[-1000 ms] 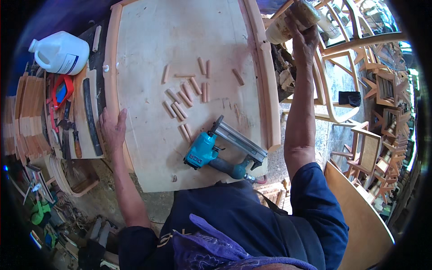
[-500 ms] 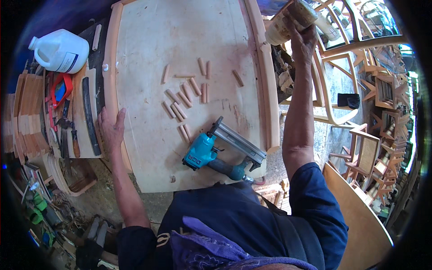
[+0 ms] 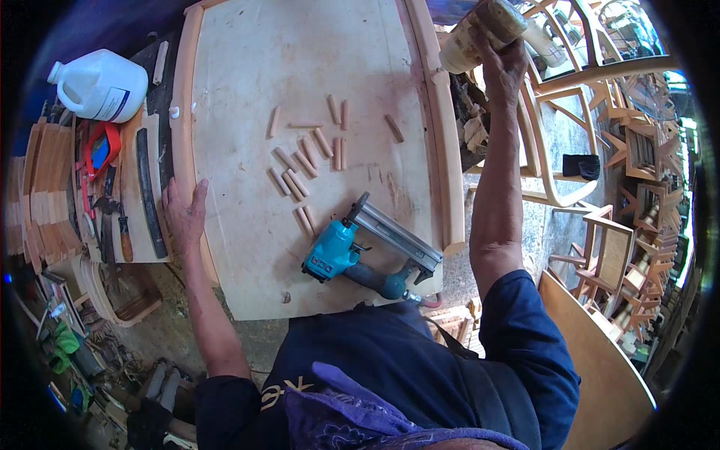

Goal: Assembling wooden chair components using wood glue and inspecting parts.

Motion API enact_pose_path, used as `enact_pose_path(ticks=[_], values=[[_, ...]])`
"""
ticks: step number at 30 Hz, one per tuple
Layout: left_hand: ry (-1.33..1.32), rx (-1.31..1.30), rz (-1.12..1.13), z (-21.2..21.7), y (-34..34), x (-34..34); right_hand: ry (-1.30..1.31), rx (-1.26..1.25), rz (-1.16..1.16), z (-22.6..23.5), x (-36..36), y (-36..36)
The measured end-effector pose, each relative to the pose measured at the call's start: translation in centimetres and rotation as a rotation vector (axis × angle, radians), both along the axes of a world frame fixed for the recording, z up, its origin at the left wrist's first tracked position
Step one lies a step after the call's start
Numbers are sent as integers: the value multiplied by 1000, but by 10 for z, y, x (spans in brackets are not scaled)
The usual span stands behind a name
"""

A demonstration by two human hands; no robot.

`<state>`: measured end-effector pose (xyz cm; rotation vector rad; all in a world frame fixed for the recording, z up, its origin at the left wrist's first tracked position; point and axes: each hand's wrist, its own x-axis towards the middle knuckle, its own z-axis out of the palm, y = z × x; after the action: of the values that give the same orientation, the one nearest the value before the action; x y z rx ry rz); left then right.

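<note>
My left hand (image 3: 186, 216) grips the left wooden rail (image 3: 184, 112) of a pale panel (image 3: 315, 45), with the thumb on its inner side and the fingers over the outer edge. Raised past the right wooden rail (image 3: 444, 135), my right hand (image 3: 502, 64) is closed round what looks like a mallet (image 3: 469, 46) with a thick, worn cylindrical head; its handle is hidden. Several short wooden dowels (image 3: 305, 160) lie scattered on the panel. At its near edge rests a teal nail gun (image 3: 334, 251) with a grey magazine, and no hand touches it.
To the left stand a white jug (image 3: 101, 84), a red-framed tool (image 3: 102, 150) and stacked curved wood pieces (image 3: 51, 195). Unfinished chair frames (image 3: 589, 247) crowd the right side. A hose (image 3: 433, 303) leaves the nail gun near my body.
The panel, with its dowels and the nail gun, sits very slightly farther left. The mallet in my right hand has shifted a little; my left hand keeps its hold on the rail.
</note>
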<state>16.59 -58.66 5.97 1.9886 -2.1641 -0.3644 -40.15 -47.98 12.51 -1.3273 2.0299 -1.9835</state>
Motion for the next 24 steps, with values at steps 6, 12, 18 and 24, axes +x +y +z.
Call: enact_pose_path(ticks=[6, 12, 18, 24], values=[[-4, 1, -3, 8, 3, -6, 32, 41, -31, -4, -3, 0], [20, -30, -17, -1, 1, 1, 9, 79, -24, -4, -3, 0], [16, -25, -2, 2, 2, -4, 29, 55, -12, -9, -9, -2], [-15, -18, -4, 10, 4, -7, 48, 75, -19, -2, -4, -1]])
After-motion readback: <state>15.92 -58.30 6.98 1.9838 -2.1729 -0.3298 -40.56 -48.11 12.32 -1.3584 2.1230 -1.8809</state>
